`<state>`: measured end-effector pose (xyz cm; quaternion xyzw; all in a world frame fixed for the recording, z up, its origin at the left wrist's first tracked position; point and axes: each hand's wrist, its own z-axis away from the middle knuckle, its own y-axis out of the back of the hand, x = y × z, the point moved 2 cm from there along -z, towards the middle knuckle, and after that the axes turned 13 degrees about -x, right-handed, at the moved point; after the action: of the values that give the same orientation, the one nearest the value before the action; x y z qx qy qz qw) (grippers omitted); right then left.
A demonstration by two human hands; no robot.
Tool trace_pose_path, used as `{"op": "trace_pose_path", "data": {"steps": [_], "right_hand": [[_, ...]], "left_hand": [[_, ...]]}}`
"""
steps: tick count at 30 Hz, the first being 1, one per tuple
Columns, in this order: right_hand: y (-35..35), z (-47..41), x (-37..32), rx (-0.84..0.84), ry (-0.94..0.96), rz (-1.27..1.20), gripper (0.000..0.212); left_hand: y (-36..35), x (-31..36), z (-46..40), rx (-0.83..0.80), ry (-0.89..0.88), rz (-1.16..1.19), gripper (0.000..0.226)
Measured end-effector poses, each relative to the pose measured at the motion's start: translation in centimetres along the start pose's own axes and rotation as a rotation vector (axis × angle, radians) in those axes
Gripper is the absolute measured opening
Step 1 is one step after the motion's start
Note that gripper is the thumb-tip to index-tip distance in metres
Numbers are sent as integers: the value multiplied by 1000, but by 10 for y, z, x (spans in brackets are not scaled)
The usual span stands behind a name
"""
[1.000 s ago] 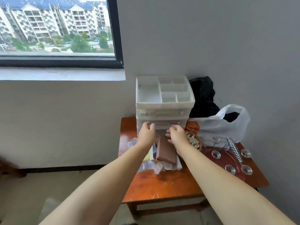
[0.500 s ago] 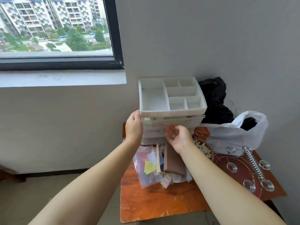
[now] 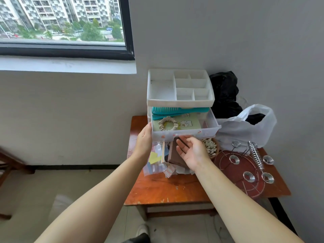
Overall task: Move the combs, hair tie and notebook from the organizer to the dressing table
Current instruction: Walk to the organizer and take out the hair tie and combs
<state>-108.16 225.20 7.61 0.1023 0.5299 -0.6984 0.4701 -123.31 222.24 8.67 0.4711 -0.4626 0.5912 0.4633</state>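
One white organizer [image 3: 180, 88] on the bench [image 3: 168, 190], with one drawer [image 3: 185, 133] pulled out. In that drawer, just above and beyond both hands: two teal combs [image 3: 177, 111] stacked at the back, one cream hair tie [image 3: 168, 124] lying on one pale green notebook [image 3: 190, 122].

Left hand [image 3: 144, 137] pressed flat against the drawer's left front corner, thumb along the side wall; fingers on the far side hidden, so grip not fully visible, nothing carried. Right hand [image 3: 192, 151] palm-up below the drawer front, fingers [image 3: 184, 137] loosely spread and curled upward, tips touching the underside of the front lip; holding nothing else.

Below the right palm: one brown box [image 3: 175, 156], one clear plastic bag of paper scraps [image 3: 155, 160], a few red-bordered labels [image 3: 169, 171]. Just right of the right hand: one round dish of cotton swabs [image 3: 210, 148]. Farther right: one red wire rack [image 3: 245, 171] with five metal coils counted and one long spring. Behind it, one white plastic bag [image 3: 245, 130] and one black bag [image 3: 224, 92].
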Motion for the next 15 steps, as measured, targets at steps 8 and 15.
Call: {"op": "trace_pose_path", "data": {"steps": [8, 15], "right_hand": [[5, 8, -7, -115, -124, 236, 21], [-24, 4, -100, -168, 401, 1560, 25]], "left_hand": [[-3, -4, 9, -9, -12, -60, 38], [8, 18, -1, 209, -203, -634, 41]]}}
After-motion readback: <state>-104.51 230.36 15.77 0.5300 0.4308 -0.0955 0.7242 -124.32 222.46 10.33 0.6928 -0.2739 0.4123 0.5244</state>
